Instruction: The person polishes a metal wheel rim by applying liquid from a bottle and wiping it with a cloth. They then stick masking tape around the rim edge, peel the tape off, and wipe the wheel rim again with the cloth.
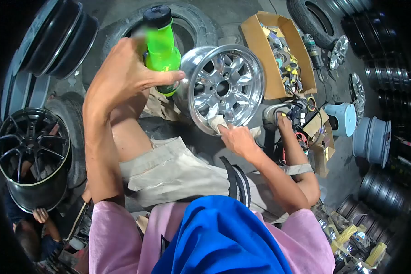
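My left hand (125, 75) is wrapped around a bright green bottle (163, 48) with a black cap, held up at the upper middle of the head view. Part of the bottle is blurred near the cap. Just right of it a polished silver wheel rim (235, 89) stands with its spoked face toward me. In my right hand (240, 142) is a whitish cloth (218, 122), pinched by the fingers and touching the lower lip of the rim.
A cardboard box (255, 55) of discs and tools stands right of the rim, with a power tool (312, 48) beside it. A light blue container (342, 119) sits farther right. Tyres and stacked wheels surround me. Another person's hand (41, 215) touches a black wheel (36, 194).
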The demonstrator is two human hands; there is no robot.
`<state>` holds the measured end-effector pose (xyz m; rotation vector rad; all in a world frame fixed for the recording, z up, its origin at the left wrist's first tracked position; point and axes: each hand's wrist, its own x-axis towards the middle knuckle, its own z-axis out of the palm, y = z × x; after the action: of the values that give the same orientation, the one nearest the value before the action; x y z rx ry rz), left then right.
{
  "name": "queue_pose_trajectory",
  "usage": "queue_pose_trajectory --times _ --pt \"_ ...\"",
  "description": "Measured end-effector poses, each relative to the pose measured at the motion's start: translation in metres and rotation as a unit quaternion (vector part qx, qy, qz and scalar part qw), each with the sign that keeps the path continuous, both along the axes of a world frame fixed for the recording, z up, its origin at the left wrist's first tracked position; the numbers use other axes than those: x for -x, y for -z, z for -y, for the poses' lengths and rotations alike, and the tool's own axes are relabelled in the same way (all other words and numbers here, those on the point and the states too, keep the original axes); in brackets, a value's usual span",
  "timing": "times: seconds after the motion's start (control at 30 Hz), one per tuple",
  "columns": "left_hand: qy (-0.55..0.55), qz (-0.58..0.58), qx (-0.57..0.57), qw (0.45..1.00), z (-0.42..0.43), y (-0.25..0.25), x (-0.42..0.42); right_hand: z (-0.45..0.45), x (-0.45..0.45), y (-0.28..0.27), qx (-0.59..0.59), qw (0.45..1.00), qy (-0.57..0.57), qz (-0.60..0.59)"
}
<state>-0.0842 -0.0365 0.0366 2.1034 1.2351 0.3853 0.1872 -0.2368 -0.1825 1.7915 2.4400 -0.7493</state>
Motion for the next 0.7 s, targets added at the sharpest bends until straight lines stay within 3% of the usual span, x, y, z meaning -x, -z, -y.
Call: queue_pose_trajectory --times 0.1,0.17,0.33,0.47,0.53,0.57,0.63,0.7 --pt "-0.001 0.014 0.016 1.000 0.002 -0.004 -0.007 -0.008 0.006 0.002 0.007 1.000 -0.005 -0.006" --pt "0.016 0.069 -0.012 0.997 0.002 0.003 -0.007 -0.024 0.026 0.001 0.049 0.992 0.030 -0.114" --pt "0.013 0.014 0.016 1.000 0.003 -0.005 -0.009 -0.034 0.027 -0.008 0.122 0.955 0.097 -0.253" --pt "-0.015 0.000 0.037 0.999 0.001 -0.002 0.001 0.013 -0.015 0.005 0.137 0.963 0.096 -0.213" --pt "-0.008 0.058 -0.031 0.998 0.001 0.007 0.004 0.008 -0.022 0.008 0.122 0.987 0.082 -0.071" --pt "-0.009 0.056 -0.032 0.998 0.001 0.008 0.004 -0.002 -0.018 0.014 0.121 0.987 0.081 -0.072" --pt "-0.010 0.076 -0.020 0.997 0.001 0.006 0.000 -0.056 0.014 -0.006 0.179 0.960 -0.010 -0.215" --pt "-0.007 0.060 -0.018 0.998 0.000 0.007 -0.001 -0.115 0.026 -0.020 0.115 0.958 -0.017 -0.263"
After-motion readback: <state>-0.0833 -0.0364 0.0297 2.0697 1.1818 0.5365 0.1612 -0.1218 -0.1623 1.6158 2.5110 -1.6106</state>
